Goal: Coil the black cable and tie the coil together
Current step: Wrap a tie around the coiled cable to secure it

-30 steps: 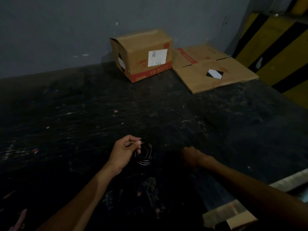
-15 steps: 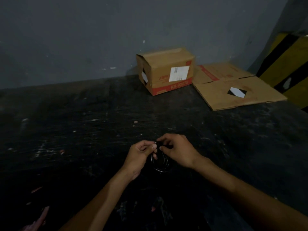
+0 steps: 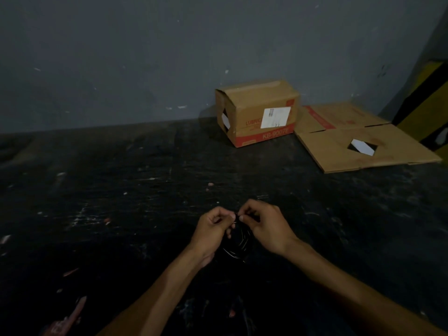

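Note:
A small coil of thin black cable (image 3: 238, 246) hangs between my two hands just above the dark table (image 3: 121, 214); only glints on its loops show. My left hand (image 3: 213, 232) pinches the top of the coil with thumb and fingertips. My right hand (image 3: 266, 225) meets it fingertip to fingertip and pinches the same spot on the cable. The upper part of the coil is hidden behind my fingers.
A closed cardboard box (image 3: 258, 112) with a red band and white label stands at the back against the grey wall. A flattened cardboard sheet (image 3: 358, 139) lies to its right. Yellow and black striped panels (image 3: 429, 100) rise at the far right.
My right hand came from the table on the right to the coil and now pinches it beside my left hand. The view has tilted up and left.

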A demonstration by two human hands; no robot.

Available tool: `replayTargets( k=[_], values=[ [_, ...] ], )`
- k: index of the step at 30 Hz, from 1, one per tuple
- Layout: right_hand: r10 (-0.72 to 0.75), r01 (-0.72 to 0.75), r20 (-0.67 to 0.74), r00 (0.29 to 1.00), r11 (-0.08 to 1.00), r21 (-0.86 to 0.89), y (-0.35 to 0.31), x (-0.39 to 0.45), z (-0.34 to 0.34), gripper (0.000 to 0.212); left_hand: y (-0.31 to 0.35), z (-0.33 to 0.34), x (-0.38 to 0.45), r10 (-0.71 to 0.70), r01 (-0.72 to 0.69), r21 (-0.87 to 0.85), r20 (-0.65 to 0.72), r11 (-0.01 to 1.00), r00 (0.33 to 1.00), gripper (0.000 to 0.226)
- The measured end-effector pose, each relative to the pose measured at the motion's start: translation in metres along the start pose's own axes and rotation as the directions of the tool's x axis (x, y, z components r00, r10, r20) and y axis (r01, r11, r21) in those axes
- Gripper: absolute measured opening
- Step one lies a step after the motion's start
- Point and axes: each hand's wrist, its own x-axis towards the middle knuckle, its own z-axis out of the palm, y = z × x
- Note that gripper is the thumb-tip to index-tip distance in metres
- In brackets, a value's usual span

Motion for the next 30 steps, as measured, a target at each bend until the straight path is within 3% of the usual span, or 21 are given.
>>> replayTargets(
  k=[7, 10, 13, 15, 18, 20, 24, 30],
  values=[
    [-0.182, 0.191, -0.097, 0.978, 0.977, 0.091, -0.008, -0.005, -0.003, 0.019, 0.012, -0.001, 0.015, -0.098, 0.071, -0.188, -0.141, 0.98, 0.985, 0.019],
    [-0.222, 0.228, -0.052, 0.974, 0.948, 0.22, -0.012, -0.006, -0.004, 0.021, 0.016, -0.005, 0.024, -0.084, 0.048, -0.168, -0.213, 0.985, 0.973, 0.021],
    [-0.088, 0.079, -0.002, 0.996, 0.876, 0.476, -0.015, -0.008, 0.0, 0.014, 0.016, -0.007, 0.024, 0.009, -0.025, -0.083, -0.197, 0.996, 0.98, 0.02],
    [0.088, -0.048, -0.03, 0.996, 0.761, 0.647, -0.018, -0.005, 0.004, 0.011, 0.017, -0.008, 0.023, 0.082, -0.09, -0.041, -0.175, 0.995, 0.981, 0.02],
    [0.371, -0.218, -0.049, 0.928, 0.642, 0.735, -0.019, 0.003, 0.008, 0.012, 0.018, -0.008, 0.023, 0.166, -0.16, 0.056, -0.145, 0.986, 0.975, 0.02],
    [0.489, -0.333, 0.028, 0.872, 0.549, 0.766, -0.019, 0.005, 0.011, 0.011, 0.019, -0.007, 0.023, 0.209, -0.196, 0.103, -0.131, 0.975, 0.969, 0.02],
    [0.564, -0.476, 0.224, 0.795, 0.35, 0.807, -0.021, 0.006, 0.007, 0.013, 0.02, -0.006, 0.022, 0.25, -0.234, 0.167, -0.082, 0.958, 0.965, 0.019],
    [0.585, -0.465, 0.237, 0.775, 0.274, 0.842, -0.019, 0.004, 0.006, 0.014, 0.017, -0.003, 0.022, 0.246, -0.229, 0.17, -0.085, 0.958, 0.966, 0.009]
  ],
)
